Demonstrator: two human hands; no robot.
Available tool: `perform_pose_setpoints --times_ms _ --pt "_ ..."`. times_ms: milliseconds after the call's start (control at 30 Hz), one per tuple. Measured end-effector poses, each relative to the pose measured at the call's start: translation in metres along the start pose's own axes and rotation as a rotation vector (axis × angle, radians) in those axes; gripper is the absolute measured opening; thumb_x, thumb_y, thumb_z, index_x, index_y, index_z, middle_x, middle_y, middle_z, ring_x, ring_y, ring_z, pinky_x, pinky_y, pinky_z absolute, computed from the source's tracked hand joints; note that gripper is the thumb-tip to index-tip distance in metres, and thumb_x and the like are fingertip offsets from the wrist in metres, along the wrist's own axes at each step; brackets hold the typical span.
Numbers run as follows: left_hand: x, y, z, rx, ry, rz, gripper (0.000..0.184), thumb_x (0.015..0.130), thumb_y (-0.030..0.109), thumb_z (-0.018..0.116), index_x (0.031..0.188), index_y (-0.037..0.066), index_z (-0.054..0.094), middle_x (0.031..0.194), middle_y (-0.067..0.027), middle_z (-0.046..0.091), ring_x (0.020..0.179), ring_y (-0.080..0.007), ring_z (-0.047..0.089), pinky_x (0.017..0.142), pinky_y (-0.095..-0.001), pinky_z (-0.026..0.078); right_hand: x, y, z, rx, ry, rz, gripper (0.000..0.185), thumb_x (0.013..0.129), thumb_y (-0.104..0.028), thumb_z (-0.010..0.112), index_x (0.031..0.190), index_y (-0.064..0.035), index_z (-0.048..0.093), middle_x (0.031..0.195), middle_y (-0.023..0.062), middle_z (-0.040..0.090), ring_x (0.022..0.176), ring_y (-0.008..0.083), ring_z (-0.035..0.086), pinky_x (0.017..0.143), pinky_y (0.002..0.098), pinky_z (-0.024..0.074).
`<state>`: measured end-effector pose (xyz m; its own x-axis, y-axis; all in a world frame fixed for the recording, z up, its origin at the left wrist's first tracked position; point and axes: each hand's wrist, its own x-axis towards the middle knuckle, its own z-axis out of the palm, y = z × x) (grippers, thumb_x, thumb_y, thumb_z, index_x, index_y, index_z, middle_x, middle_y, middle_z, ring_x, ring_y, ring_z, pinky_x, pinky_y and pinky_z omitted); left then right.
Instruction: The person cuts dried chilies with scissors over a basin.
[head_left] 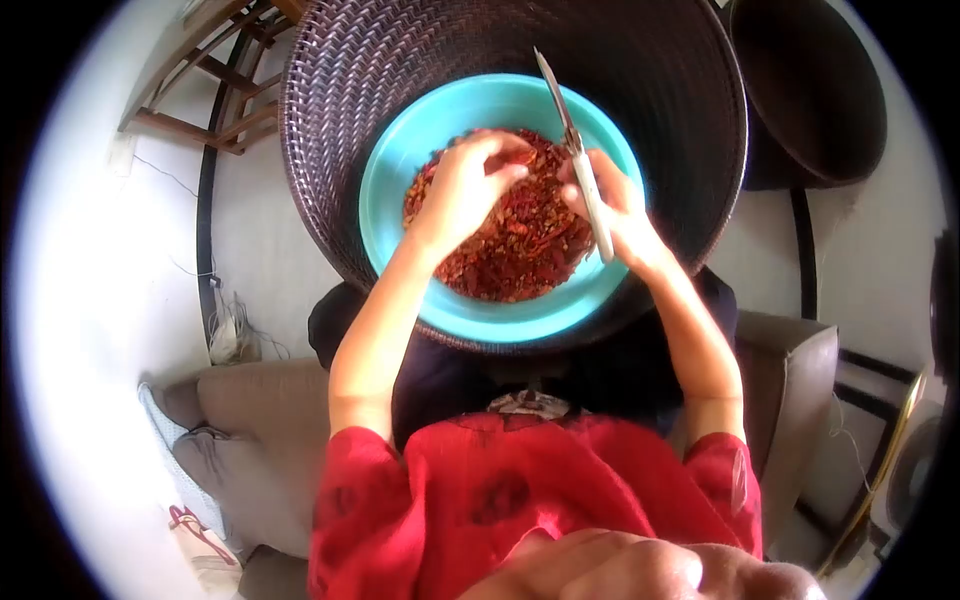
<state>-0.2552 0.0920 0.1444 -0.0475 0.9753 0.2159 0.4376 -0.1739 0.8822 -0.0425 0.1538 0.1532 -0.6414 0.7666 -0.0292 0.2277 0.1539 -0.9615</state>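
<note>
A turquoise basin [385, 190] holds a heap of cut dried red chilies [530, 255] with many pale seeds among them. Over the left part of the heap, my left hand [468, 180] is closed, with a dried chili [523, 157] between thumb and fingers. My right hand [615, 200] grips a pair of scissors [590, 195] with pale handles at the basin's right side. The metal blades point up and away, past the far rim, and look closed together. Part of the right fingers is hidden behind the handles.
A dark woven basket [335, 130] surrounds the basin in front of my lap. Another dark round container [815, 95] stands at the far right. A wooden chair frame [215, 90] is at the far left, and a grey-brown sofa [265, 400] lies behind. Cables [235, 320] trail on the floor.
</note>
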Motion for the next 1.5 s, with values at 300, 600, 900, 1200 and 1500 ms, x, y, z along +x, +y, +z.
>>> perform_pose_setpoints --times_ms 300,600,900,1200,1500 --pt "-0.041 0.01 -0.022 -0.821 0.113 -0.29 0.026 0.105 0.021 0.045 0.119 0.002 0.056 0.08 -0.001 0.059 0.061 -0.0037 0.046 0.053 -0.0174 0.036 0.007 -0.012 0.006 -0.377 -0.198 0.047 0.066 0.075 -0.049 0.078 0.114 -0.0007 0.056 0.102 0.0187 0.056 0.093 0.0314 0.058 0.082 0.043 0.0471" --pt "-0.046 -0.008 -0.026 -0.714 0.019 -0.274 0.02 0.106 0.016 0.042 0.116 0.003 0.053 0.074 0.0008 0.051 0.065 -0.0055 0.046 0.059 -0.0208 0.038 0.015 -0.011 0.019 -0.574 -0.203 -0.112 0.056 0.073 -0.043 0.08 0.102 -0.0008 0.058 0.096 0.0181 0.057 0.089 0.0349 0.057 0.078 0.0455 0.0465" --pt "-0.045 -0.018 -0.026 -0.638 -0.025 -0.338 0.019 0.106 0.015 0.042 0.109 0.002 0.056 0.072 0.0005 0.05 0.064 -0.0069 0.045 0.061 -0.0227 0.039 0.011 -0.012 0.018 -0.594 -0.177 -0.048 0.05 0.07 -0.039 0.084 0.089 0.0005 0.061 0.083 0.0169 0.06 0.077 0.0343 0.061 0.071 0.0433 0.0484" --pt "-0.047 -0.012 -0.023 -0.733 -0.075 -0.293 0.024 0.107 0.02 0.038 0.115 0.005 0.054 0.072 0.0027 0.048 0.061 -0.005 0.038 0.055 -0.0195 0.031 0.0 -0.019 0.007 -0.68 -0.156 -0.127 0.053 0.071 -0.041 0.083 0.096 0.0003 0.059 0.095 0.0181 0.061 0.094 0.0345 0.06 0.08 0.0449 0.0485" --pt "-0.049 -0.01 -0.021 -0.742 -0.083 -0.345 0.024 0.107 0.02 0.038 0.115 0.005 0.055 0.073 0.0013 0.05 0.061 -0.005 0.039 0.054 -0.0192 0.031 0.0 -0.014 0.011 -0.692 -0.14 -0.171 0.052 0.07 -0.04 0.084 0.091 0.0005 0.06 0.093 0.018 0.062 0.09 0.0355 0.061 0.078 0.0452 0.0492"
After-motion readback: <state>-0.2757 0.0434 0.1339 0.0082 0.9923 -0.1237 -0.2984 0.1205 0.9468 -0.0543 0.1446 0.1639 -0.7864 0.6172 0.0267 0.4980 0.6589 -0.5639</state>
